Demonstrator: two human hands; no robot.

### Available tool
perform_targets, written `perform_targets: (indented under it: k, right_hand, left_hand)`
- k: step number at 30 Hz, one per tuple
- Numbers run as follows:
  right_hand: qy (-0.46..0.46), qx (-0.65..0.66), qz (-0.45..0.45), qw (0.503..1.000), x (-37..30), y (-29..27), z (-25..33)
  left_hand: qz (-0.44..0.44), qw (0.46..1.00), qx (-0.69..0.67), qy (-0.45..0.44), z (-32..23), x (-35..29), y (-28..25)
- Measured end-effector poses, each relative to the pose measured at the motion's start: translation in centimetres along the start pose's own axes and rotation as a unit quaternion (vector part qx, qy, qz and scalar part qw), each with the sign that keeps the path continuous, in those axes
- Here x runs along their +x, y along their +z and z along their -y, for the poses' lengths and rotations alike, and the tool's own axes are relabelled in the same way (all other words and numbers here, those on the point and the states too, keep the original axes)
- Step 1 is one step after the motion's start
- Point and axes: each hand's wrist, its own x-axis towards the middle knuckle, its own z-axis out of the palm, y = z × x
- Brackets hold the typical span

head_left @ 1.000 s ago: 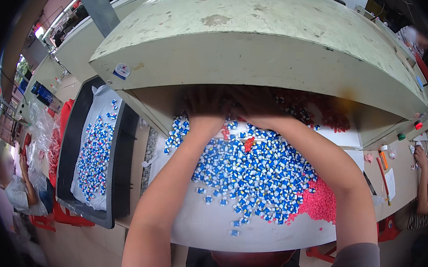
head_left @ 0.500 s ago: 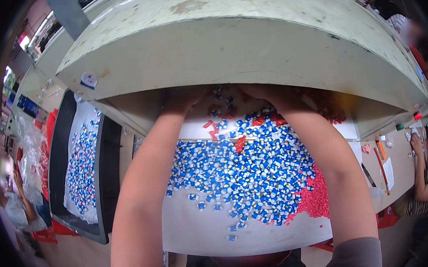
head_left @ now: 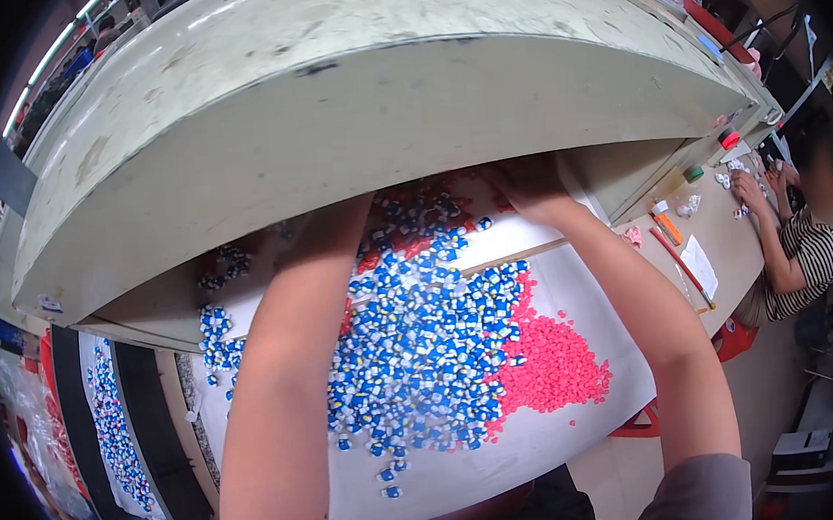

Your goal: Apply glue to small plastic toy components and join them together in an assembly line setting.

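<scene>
Both my arms reach under the front panel of a pale cabinet-like shelf [head_left: 406, 106]. My left forearm [head_left: 284, 366] passes beneath the panel's lower edge, which hides that hand. My right hand [head_left: 525, 187] shows partly in the shadow there, next to red pieces [head_left: 406, 246]; its fingers are too dark to read. Between my arms spreads a heap of small blue-and-white pieces [head_left: 414, 357] with yellow bits, reaching back under the shelf. Right of it lies a patch of small pink pieces [head_left: 554, 366]. Both lie on a white sheet [head_left: 593, 296].
A black tray [head_left: 153, 423] with more small pieces stands at left. On the right table lie an orange-and-white tube [head_left: 665, 223], a red stick [head_left: 683, 265] and paper [head_left: 699, 264]. A co-worker in a striped shirt [head_left: 815, 256] sits there, hands on the table.
The view has swung to the right, showing more of the right table. The pink patch is uncovered by my right arm. More red pieces and scattered blue-and-white ones show under the shelf.
</scene>
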Motion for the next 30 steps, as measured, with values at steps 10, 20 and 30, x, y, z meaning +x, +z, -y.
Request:
perform_targets:
  k: [10,20,30]
  right_hand:
    - [0.085,-0.018,0.059,0.995,1.0,1.0,-1.2]
    - [0.049,0.165,0.110,0.979,-0.9,-3.5,4.4]
    - [0.010,0.133,0.125,0.983,-1.1,-4.0,4.5]
  left_hand:
    - [0.037,0.997,-0.001,-0.071,-1.3,0.6,0.1]
    - [0.029,0.988,0.119,0.091,0.1,-6.1,-3.0]
    - [-0.155,0.978,0.136,0.041,7.4,-5.1,-4.9]
